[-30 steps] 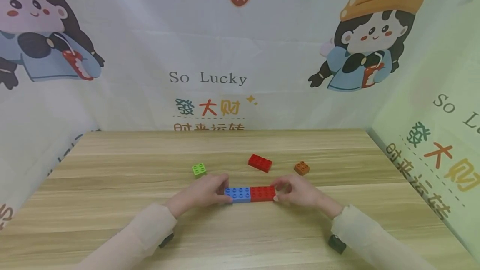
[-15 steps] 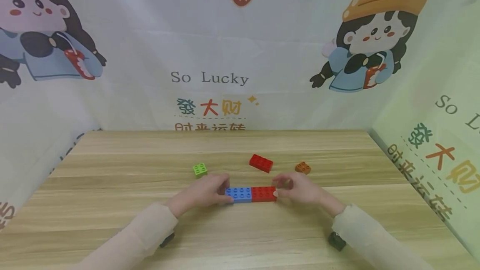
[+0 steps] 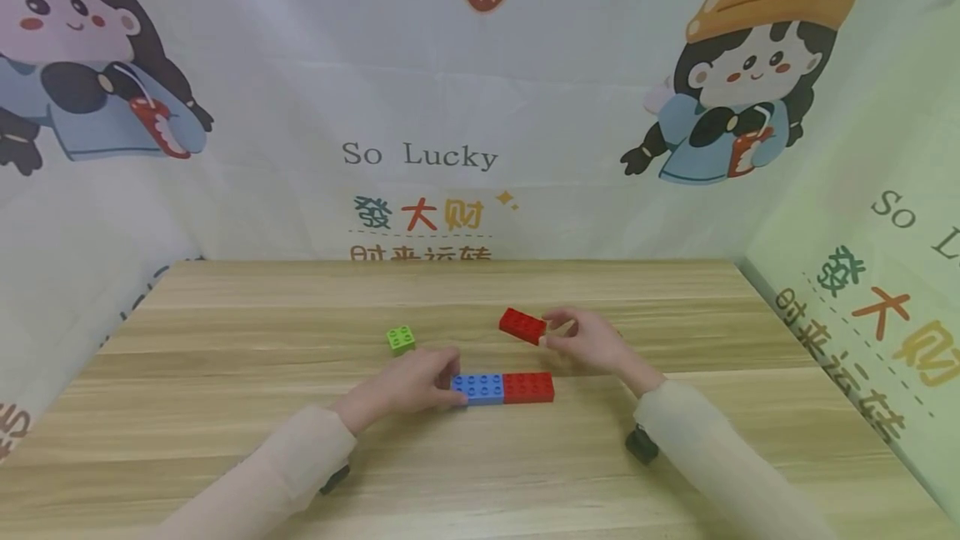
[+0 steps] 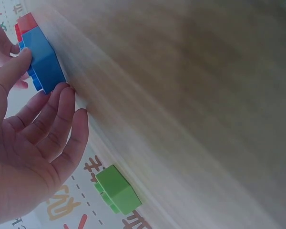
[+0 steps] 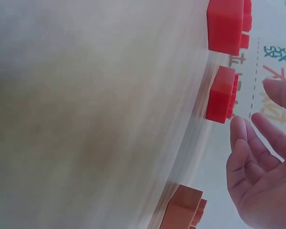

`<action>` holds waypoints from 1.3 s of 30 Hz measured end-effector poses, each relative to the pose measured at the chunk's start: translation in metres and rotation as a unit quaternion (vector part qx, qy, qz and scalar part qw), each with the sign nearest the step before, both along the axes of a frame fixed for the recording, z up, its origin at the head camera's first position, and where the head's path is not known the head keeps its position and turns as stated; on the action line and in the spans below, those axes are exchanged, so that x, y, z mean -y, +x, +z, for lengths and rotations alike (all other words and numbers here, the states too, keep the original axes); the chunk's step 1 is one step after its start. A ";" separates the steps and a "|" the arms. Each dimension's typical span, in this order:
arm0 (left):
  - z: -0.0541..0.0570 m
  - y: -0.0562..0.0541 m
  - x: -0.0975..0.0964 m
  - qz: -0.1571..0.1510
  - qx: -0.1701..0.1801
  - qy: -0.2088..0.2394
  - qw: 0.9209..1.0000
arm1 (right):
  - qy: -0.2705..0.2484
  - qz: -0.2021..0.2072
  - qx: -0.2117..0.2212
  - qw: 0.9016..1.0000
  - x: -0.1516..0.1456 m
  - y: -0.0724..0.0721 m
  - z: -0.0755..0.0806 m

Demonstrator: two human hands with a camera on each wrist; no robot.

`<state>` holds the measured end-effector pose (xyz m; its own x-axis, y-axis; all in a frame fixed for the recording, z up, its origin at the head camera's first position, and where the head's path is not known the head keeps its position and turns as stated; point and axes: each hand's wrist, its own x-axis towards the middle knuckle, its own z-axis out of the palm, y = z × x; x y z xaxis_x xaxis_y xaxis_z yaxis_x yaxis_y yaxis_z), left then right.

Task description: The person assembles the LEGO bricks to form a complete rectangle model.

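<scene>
Blue brick (image 3: 482, 390) is pinched by left hand (image 3: 411, 380); right hand (image 3: 590, 343) (loosely spread) is positioned just beside the rear red brick (image 3: 521, 326).

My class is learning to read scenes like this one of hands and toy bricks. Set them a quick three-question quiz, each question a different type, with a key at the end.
1. Short answer: in the head view, how many studs show on top of the green brick?
2. Multiple choice: which brick does the left hand hold?
A) the orange brick
B) the blue brick
C) the far red brick
3. True or false: the right hand is nearer to the far red brick than to the green brick.

Key: 1. four; 2. B; 3. true
</scene>
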<state>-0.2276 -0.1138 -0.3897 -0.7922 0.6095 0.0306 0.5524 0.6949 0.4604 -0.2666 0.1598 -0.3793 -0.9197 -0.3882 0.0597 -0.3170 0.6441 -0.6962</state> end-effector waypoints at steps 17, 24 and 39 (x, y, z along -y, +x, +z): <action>-0.001 -0.001 0.000 0.001 0.005 -0.002 1.000 | 0.029 -0.042 -0.004 0.999 0.009 -0.022 -0.008; -0.001 -0.001 -0.001 0.004 0.005 -0.003 1.000 | 0.051 -0.043 0.006 0.998 0.012 -0.024 -0.011; -0.002 -0.002 0.000 0.002 0.011 -0.003 1.000 | 0.086 -0.010 -0.008 0.996 0.013 -0.029 -0.017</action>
<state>-0.2299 -0.1134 -0.3913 -0.7952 0.6063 0.0102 0.5394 0.6996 0.4687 -0.2954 0.1464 -0.3963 -0.9268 -0.3754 0.0088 -0.3130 0.7594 -0.5704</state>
